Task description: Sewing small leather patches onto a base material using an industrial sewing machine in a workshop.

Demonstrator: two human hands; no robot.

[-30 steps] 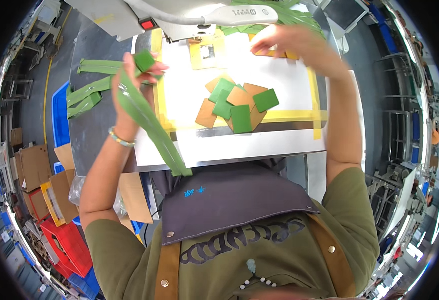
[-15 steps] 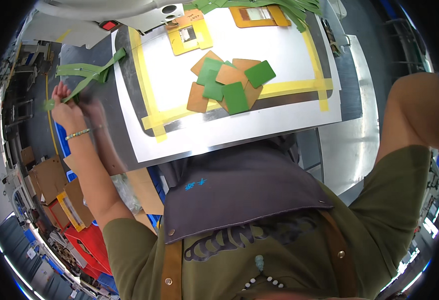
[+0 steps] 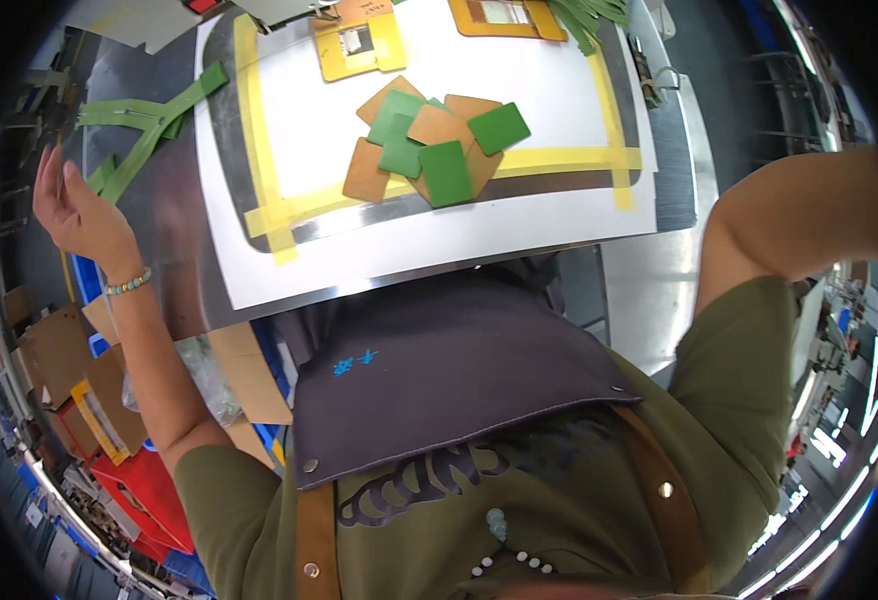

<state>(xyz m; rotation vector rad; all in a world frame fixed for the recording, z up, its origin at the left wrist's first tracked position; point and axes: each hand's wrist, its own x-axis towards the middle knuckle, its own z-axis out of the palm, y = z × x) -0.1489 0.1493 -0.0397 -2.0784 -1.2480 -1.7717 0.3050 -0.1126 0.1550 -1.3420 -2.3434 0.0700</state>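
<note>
Marking the apron (image 3: pixel 469 360): a short blue handwritten mark (image 3: pixel 355 362), on the near side of the white sheet (image 3: pixel 409 250);
Shirt lettering: large dark characters (image 3: pixel 429 485) across the olive shirt (image 3: pixel 549 510), nearer the wearer than the sheet; partly covered by the apron flap;
Template note: small dark writing on the yellow template (image 3: pixel 334 66), at the far part of the sheet; too small to read surely;
Green strips (image 3: pixel 144 150): left of the sheet, on the dark metal table (image 3: pixel 184 240); long, flat, matte green, with a pale line along their length; they cross one another, one end lapping over the sheet's left edge;
Left hand (image 3: pixel 84 220): left of the sheet, fingers extended and thumb apart, just beside the strips; whether it touches them, cannot tell; a beaded bracelet (image 3: pixel 129 283) circles the wrist;
Right hand: beyond the view, its forearm (image 3: pixel 809 210) running out to the right of the sheet; cannot tell whether it holds anything;
Loose squares: green pieces (image 3: pixel 446 173) and tan pieces (image 3: pixel 366 172), overlapping in a pile on the sheet, rounded at the corners.
</note>
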